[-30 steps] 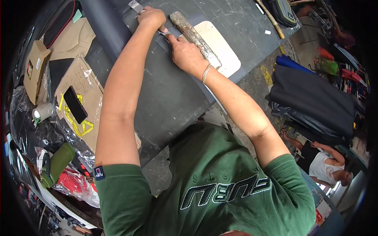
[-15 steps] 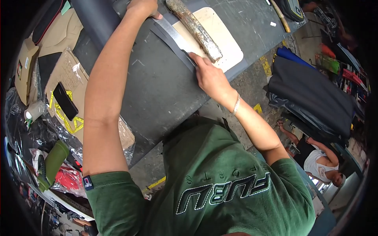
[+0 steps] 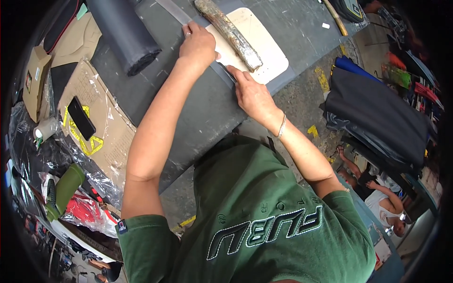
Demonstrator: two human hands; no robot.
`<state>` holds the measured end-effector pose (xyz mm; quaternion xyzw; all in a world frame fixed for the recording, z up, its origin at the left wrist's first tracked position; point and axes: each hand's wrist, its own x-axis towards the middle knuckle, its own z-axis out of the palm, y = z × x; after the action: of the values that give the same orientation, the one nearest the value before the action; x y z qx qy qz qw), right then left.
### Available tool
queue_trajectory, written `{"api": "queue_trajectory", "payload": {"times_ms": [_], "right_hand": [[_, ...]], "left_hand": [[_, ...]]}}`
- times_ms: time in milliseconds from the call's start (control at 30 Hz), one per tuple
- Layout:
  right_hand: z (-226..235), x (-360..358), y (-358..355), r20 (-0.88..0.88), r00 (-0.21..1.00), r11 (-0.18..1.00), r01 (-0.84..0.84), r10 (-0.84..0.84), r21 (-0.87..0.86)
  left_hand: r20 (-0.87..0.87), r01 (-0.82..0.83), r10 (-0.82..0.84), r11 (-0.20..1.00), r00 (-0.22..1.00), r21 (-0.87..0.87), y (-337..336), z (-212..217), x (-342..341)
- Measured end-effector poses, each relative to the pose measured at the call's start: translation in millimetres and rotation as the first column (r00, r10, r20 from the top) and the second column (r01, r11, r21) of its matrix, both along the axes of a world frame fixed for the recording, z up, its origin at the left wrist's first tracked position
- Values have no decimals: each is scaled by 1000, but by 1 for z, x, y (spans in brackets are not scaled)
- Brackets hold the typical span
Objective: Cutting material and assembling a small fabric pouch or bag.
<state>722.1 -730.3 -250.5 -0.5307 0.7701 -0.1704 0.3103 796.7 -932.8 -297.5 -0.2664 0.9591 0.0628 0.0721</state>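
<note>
Fingers of the left hand (image 3: 198, 45) lie bent over the ruler (image 3: 173, 10); whether they grip or merely press, I cannot tell. Those of the right hand (image 3: 255, 96) are closed on a dark tool (image 3: 230, 76), mostly hidden, perhaps a cutter. The ruler lies on the tabletop (image 3: 188, 122), along the left side of the board (image 3: 270, 47), which rests on a dark sheet (image 3: 283, 80). If this is a cut, press the ruler firmly, keep the left thumb off the line, and draw the tool in one steady pull. The bar (image 3: 231, 35) on the board ends just beside the right knuckles, so steer clear of it. The roll (image 3: 123, 35) lies left of the ruler; phone (image 3: 81, 118) and tape (image 3: 94, 145) rest well apart on cardboard (image 3: 111, 118).
</note>
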Motion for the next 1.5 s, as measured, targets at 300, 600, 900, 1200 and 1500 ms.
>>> {"api": "queue_trajectory", "payload": {"times_ms": [300,600,900,1200,1500], "right_hand": [[1,-5,12,31,999,999,-29,28,36],[9,-6,66,6,1000,987,29,-30,156],[53,-12,165,91,993,953,51,-81,297],[-21,-17,133,21,963,950,268,-268,-161],[-1,-31,138,46,979,956,202,-197,-212]], "left_hand": [[45,48,-50,997,998,53,-1,-5,12],[65,35,-38,998,997,51,-4,-14,4],[-483,-88,187,972,856,220,14,-14,26],[-493,70,4,989,870,131,88,-7,108],[-514,-60,290,907,808,417,105,21,134]]}}
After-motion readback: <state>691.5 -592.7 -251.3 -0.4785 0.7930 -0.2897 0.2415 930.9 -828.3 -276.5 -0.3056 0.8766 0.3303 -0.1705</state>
